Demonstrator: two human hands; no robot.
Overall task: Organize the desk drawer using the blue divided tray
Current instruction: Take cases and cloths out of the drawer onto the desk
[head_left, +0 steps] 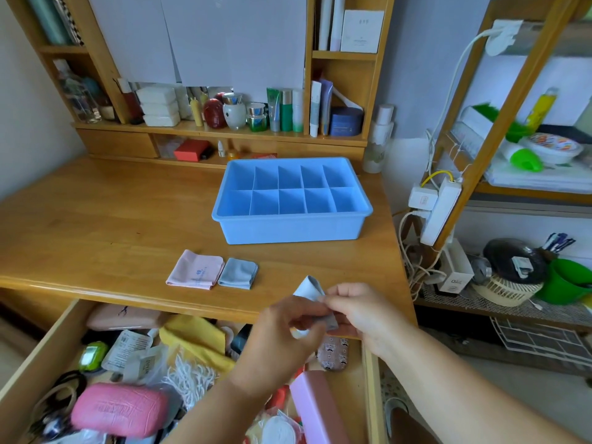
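Hands meet over the desk's front edge, above the open drawer (48, 357): left hand (282, 328) and right hand (358, 310) both pinch a small grey cloth (310, 288), apparently folding it. The blue tray (290, 227) sits empty straight beyond them, long axis across the desk toward its right edge, nearer the right hand. Two folded cloths (214, 273) lie front-left of it.

The scene is evenly and brightly lit, apparently by soft daylight, though the source itself cannot be seen. Shadows are faint: the blue tray (292, 200) casts only a soft one on the desk (96, 219). Wide-angle distortion bends the shelf (474, 123) at the right edge. Both hands and the drawer (41, 357) contents look slightly blurred. Edges are soft.
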